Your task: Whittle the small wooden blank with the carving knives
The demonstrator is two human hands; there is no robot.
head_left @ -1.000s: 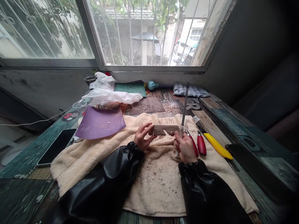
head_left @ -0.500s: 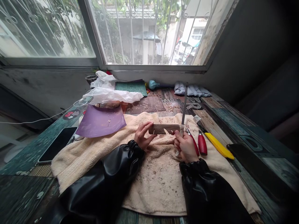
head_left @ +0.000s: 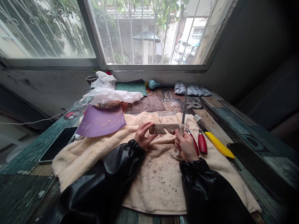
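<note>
My left hand [head_left: 143,136] grips the left end of a pale wooden comb-like piece [head_left: 164,128], held level above a beige towel [head_left: 154,174]. My right hand [head_left: 186,146] is closed round the handle of a long grey metal file [head_left: 184,104], which stands nearly upright against the right end of the wooden piece. Both forearms wear glossy black sleeves. Wood shavings lie scattered over the towel below the hands.
Two red-handled tools [head_left: 202,144] and a yellow utility knife [head_left: 216,144] lie on the towel right of my right hand. A purple sheet [head_left: 101,121], a phone [head_left: 58,144], white plastic bags [head_left: 111,95] and a green cutting mat [head_left: 131,87] lie to the left and behind. A barred window is ahead.
The file and my right hand have shifted slightly along the wooden piece's right end. The left hand keeps its hold. The view has barely moved.
</note>
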